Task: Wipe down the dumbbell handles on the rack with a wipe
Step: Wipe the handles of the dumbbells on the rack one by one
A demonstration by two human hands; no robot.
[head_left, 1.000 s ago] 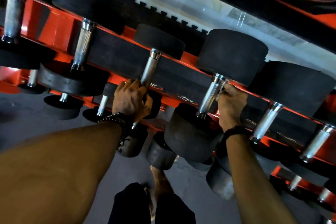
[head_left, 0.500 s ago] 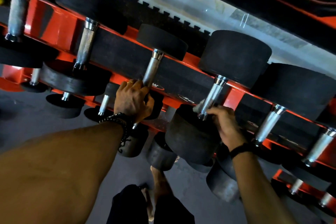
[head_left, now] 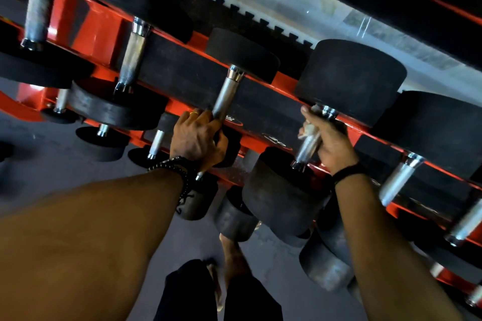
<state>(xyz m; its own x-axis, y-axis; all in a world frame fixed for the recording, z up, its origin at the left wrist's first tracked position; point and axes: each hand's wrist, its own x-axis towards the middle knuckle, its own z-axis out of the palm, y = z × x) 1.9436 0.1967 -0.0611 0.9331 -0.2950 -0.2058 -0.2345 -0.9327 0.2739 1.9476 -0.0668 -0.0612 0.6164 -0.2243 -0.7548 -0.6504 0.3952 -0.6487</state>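
A red rack (head_left: 99, 31) holds a row of black dumbbells with chrome handles. My left hand (head_left: 198, 139) is closed around the lower part of one chrome handle (head_left: 227, 96) in the middle of the top row. My right hand (head_left: 330, 138) wraps the upper part of the neighbouring handle (head_left: 307, 147), which belongs to a large dumbbell (head_left: 349, 78). A pale wipe (head_left: 306, 130) shows between those fingers and the metal, most of it hidden by the hand.
More dumbbell handles stand to the left (head_left: 133, 56) and to the right (head_left: 399, 178). Lower tiers hold smaller dumbbells (head_left: 101, 142). The grey floor (head_left: 39, 164) lies below, with my legs and a bare foot (head_left: 232, 250) close to the rack.
My right hand slid down to the bottom of the handle and has come back up to its top end. My left hand has stayed on its handle.
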